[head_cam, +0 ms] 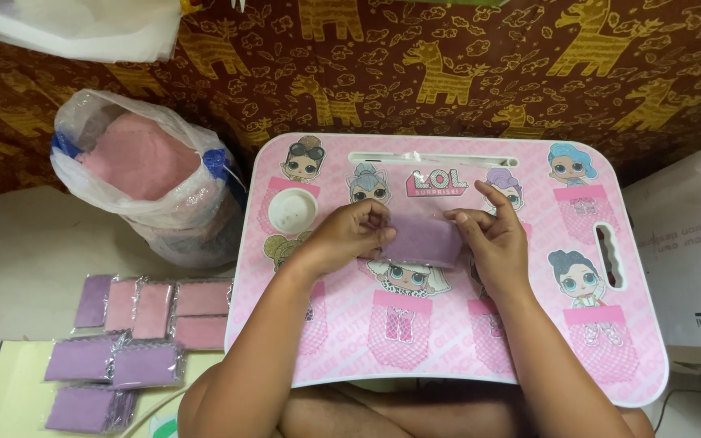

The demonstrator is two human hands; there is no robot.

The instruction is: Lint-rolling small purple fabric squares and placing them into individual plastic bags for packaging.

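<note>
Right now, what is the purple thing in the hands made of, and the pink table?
The purple cloth looks like soft, fuzzy fabric, maybe felt or sponge; its surface is matte and it bends a little between the left hand and right hand. The table seems to be hard plastic or coated board: smooth, slightly glossy, with printed cartoon dolls.

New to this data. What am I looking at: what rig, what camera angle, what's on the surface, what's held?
There is no machine here: a person works with two bare hands, filmed by one camera worn on the head, looking down. The left hand and right hand together hold a flat purple cloth piece over a pink lap table printed with cartoon dolls. A small white dish sits in the table's cup recess. On the floor to the left lie wrapped purple and pink packets, and behind them a plastic bag filled with pink material.
</note>
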